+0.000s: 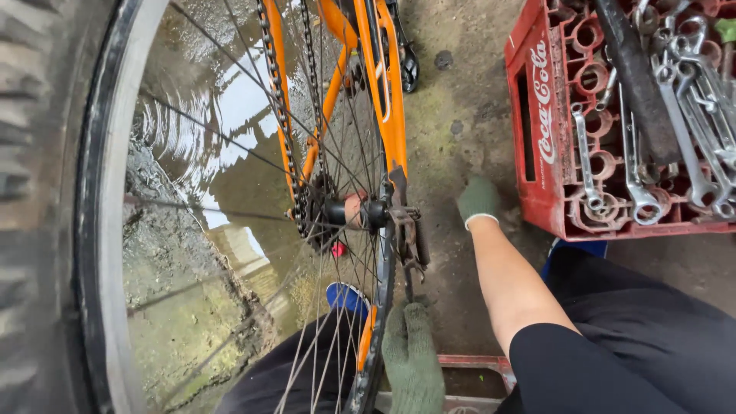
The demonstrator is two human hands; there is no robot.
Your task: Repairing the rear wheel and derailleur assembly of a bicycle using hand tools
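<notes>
- Head view: a bicycle wheel point(100, 230) is being looked through from close above; its spokes are fanning out from the hub point(360, 213), with the sprocket point(310, 208) and chain point(280, 100) just left of it and the orange frame point(383, 84) running up the picture.
- The left hand point(412, 360), in a green glove, is being held low in the picture, just beside the rim's lower arc and below the derailleur point(410, 238). Its fingers are pointing up toward the hub; whether anything is being gripped cannot be told.
- The right hand point(478, 201), also gloved, is being stretched down toward the concrete floor point(460, 115), between the hub and the red crate point(537, 153). It is being seen from the back, curled narrow; what it is holding, if anything, is hidden.
- The hub is lying left of the right hand, roughly level with it, its axle running left to right; the right hand is the nearer of the two.
- Spanners point(636, 176) are being kept in the crate, well apart from both hands.
- A puddle point(207, 138) is being seen through the spokes.
</notes>
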